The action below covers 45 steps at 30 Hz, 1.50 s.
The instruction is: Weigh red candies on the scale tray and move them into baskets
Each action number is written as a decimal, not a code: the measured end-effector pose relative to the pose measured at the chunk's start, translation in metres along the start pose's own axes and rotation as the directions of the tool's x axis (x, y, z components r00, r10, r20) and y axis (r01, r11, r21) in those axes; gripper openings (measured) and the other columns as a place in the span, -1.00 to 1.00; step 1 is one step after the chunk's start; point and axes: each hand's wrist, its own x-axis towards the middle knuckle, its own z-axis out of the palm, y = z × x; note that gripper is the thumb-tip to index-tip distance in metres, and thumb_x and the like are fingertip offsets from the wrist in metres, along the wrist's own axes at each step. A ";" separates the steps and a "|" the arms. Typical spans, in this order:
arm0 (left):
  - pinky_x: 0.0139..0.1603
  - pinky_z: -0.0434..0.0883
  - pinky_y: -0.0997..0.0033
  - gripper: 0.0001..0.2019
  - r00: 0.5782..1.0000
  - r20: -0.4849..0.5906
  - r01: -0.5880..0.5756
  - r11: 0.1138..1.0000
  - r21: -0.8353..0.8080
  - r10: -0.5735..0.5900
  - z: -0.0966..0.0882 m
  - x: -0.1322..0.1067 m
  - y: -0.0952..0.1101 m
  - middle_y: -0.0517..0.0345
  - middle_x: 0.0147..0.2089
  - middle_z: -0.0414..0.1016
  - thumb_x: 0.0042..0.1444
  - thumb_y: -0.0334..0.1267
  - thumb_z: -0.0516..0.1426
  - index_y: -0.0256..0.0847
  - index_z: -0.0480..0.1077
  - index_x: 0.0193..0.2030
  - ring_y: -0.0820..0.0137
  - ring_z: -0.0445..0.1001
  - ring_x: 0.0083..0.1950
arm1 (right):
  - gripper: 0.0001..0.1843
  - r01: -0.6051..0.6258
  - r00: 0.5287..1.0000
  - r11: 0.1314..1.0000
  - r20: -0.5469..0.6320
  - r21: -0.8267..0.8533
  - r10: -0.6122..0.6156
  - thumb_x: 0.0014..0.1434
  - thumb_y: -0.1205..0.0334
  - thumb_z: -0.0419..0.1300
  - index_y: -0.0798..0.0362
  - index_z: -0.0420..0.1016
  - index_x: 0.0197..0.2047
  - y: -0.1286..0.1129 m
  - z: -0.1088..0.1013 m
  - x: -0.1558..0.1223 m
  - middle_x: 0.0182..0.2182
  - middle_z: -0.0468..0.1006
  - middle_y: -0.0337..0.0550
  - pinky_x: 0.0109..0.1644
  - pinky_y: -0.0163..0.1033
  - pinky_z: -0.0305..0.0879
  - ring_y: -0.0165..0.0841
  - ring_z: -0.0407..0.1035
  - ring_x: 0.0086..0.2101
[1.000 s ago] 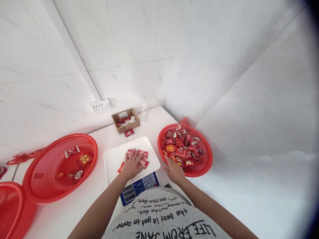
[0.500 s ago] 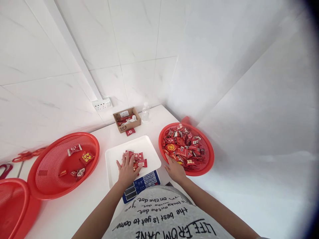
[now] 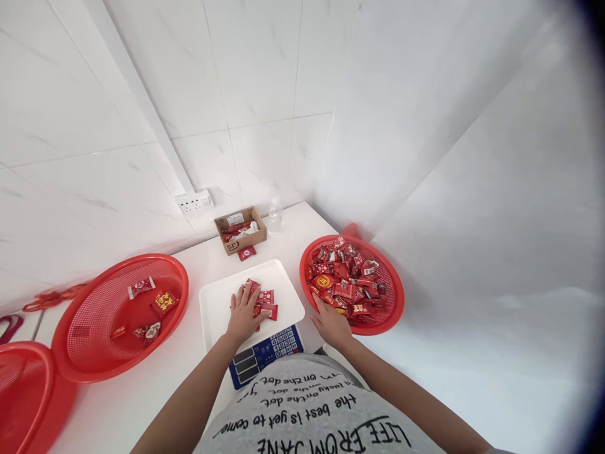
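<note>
My left hand (image 3: 242, 315) lies over several red wrapped candies (image 3: 267, 296) on the white tray (image 3: 217, 296) of a scale. Its fingers are stretched out and the thumb stands apart; the palm hides part of the pile. The scale's blue keypad panel (image 3: 265, 353) shows below the tray. At the near left rim of a red mesh basket (image 3: 396, 309) rests my right hand (image 3: 334, 325), index finger and thumb apart, with nothing seen in it. Many red wrapped candies (image 3: 347, 287) fill that basket.
Behind the tray stand a small cardboard box (image 3: 248, 241) with red packets, and a clear bottle (image 3: 275, 217). One red candy (image 3: 246, 253) lies before the box. A red basket (image 3: 182, 277) with a few candies and another red basket (image 3: 47, 378) stand at left.
My left hand has shifted slightly on the candies, its fingers now closer together, and the candies beneath have moved a little. My right hand stays at the basket rim.
</note>
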 end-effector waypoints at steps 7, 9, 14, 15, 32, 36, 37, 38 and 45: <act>0.24 -0.15 -0.22 -0.41 0.999 0.002 0.033 0.999 -0.003 -0.033 -0.010 0.001 0.009 0.02 0.37 -0.07 0.12 0.01 0.01 -0.05 0.04 0.29 0.07 -0.24 0.38 | -0.35 0.002 1.000 1.000 -0.002 -0.013 -0.002 0.21 0.14 -0.05 0.06 -0.12 0.33 0.000 0.000 -0.001 0.09 0.35 0.10 -0.07 -0.14 0.25 -0.14 0.29 0.02; 0.17 -0.13 -0.36 -0.42 0.991 -0.018 0.133 0.991 0.017 -0.133 -0.008 0.003 0.019 -0.01 0.39 -0.14 0.15 0.06 -0.06 -0.05 0.03 0.29 -0.01 -0.29 0.37 | -0.35 0.004 1.000 1.000 -0.003 -0.021 -0.004 0.21 0.13 -0.06 0.06 -0.11 0.33 0.000 0.000 -0.001 0.10 0.34 0.09 -0.07 -0.14 0.25 -0.14 0.30 0.00; 0.08 -0.10 -0.46 -0.38 0.950 0.022 0.312 0.950 0.022 -0.313 -0.002 0.013 0.038 -0.08 0.40 -0.24 0.15 0.15 -0.16 -0.04 -0.02 0.31 -0.06 -0.29 0.37 | -0.36 0.007 1.000 0.999 -0.013 -0.036 -0.007 0.22 0.12 -0.07 0.08 -0.09 0.32 0.000 0.001 0.000 0.09 0.34 0.10 -0.08 -0.14 0.27 -0.14 0.31 0.00; 0.08 -0.11 -0.46 -0.38 0.946 0.025 0.323 0.946 0.021 -0.324 -0.001 0.015 0.039 -0.10 0.40 -0.25 0.14 0.15 -0.16 -0.03 -0.01 0.31 -0.07 -0.29 0.37 | -0.36 0.009 1.000 0.999 -0.016 -0.035 -0.010 0.22 0.13 -0.07 0.09 -0.09 0.32 0.000 0.001 0.001 0.09 0.35 0.11 -0.08 -0.14 0.27 -0.14 0.32 0.00; 0.30 -0.28 -0.01 -0.30 0.972 0.200 -0.147 0.983 0.112 0.123 -0.025 0.022 0.001 0.19 0.40 -0.19 0.02 0.19 0.03 0.10 0.00 0.29 0.15 -0.28 0.39 | -0.36 -0.012 1.000 0.999 -0.002 -0.030 0.012 0.21 0.16 -0.07 0.07 -0.11 0.33 -0.001 0.000 0.000 0.10 0.34 0.08 -0.06 -0.17 0.26 -0.19 0.31 0.01; 0.20 -0.20 -0.29 -0.29 0.986 0.091 0.126 0.980 0.154 -0.141 -0.012 0.024 0.022 -0.15 0.39 -0.23 0.13 0.19 -0.15 -0.12 -0.09 0.34 -0.05 -0.26 0.37 | -0.37 -0.014 1.000 0.999 -0.001 -0.046 0.014 0.22 0.16 -0.08 0.08 -0.10 0.33 -0.002 0.001 -0.001 0.10 0.34 0.07 -0.06 -0.17 0.25 -0.19 0.32 -0.01; 0.16 -0.14 -0.33 -0.30 0.976 0.067 0.193 0.969 0.156 -0.205 -0.007 0.024 0.027 -0.23 0.38 -0.20 0.15 0.17 -0.20 -0.17 -0.10 0.34 -0.10 -0.21 0.36 | -0.38 -0.019 1.000 0.999 -0.001 -0.051 0.019 0.22 0.16 -0.08 0.08 -0.09 0.32 -0.002 0.001 -0.001 0.09 0.35 0.07 -0.06 -0.17 0.25 -0.19 0.33 -0.02; 0.13 -0.09 -0.35 -0.31 0.967 0.049 0.241 0.958 0.155 -0.251 -0.002 0.025 0.032 -0.28 0.37 -0.18 0.16 0.16 -0.22 -0.19 -0.09 0.34 -0.14 -0.18 0.34 | -0.38 -0.022 1.000 0.998 0.000 -0.054 0.022 0.22 0.16 -0.08 0.08 -0.09 0.32 -0.002 0.001 -0.001 0.09 0.35 0.06 -0.07 -0.17 0.25 -0.19 0.33 -0.02; 0.24 -0.34 -0.21 -0.34 0.994 0.009 0.106 0.984 0.141 -0.108 0.008 0.016 0.029 -0.18 0.38 -0.14 0.14 0.09 -0.08 -0.16 -0.04 0.33 0.02 -0.25 0.38 | -0.39 -0.014 1.000 0.999 -0.006 -0.050 0.014 0.21 0.18 -0.08 0.10 -0.07 0.32 -0.001 0.002 -0.001 0.10 0.35 0.03 -0.03 -0.18 0.23 -0.20 0.30 0.01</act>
